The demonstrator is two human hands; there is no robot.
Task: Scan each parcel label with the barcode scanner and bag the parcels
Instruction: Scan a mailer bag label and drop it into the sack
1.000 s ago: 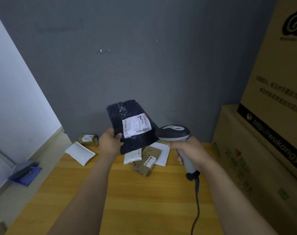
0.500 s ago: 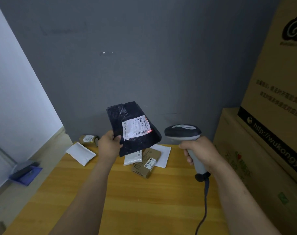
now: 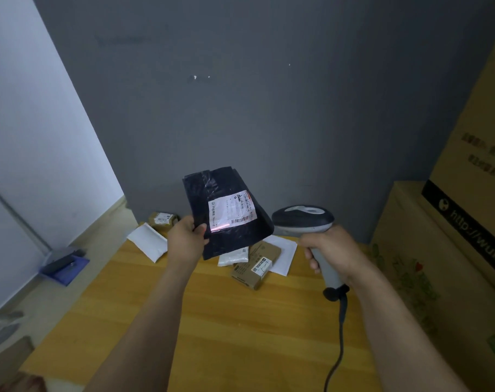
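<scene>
My left hand (image 3: 185,241) holds a black plastic parcel (image 3: 235,236) up above the wooden table (image 3: 212,321), pinching its lower left edge. A white shipping label (image 3: 230,212) faces me, with a faint red glow across its lower part. My right hand (image 3: 329,251) grips the handle of a grey barcode scanner (image 3: 302,219), whose head sits just right of the parcel and points at it. The scanner's cable (image 3: 339,335) hangs down toward the table's near edge.
On the table behind the parcel lie a brown box (image 3: 254,267), a white pouch (image 3: 232,257), a white envelope (image 3: 283,250), a white padded mailer (image 3: 148,244) and a small brown box (image 3: 162,220). Large cardboard cartons (image 3: 444,250) stand at the right. A grey wall is behind.
The scanner has moved right and slightly away from the parcel. The red scan light has shifted from the label's right edge to its lower left. The parcel stays held up.
</scene>
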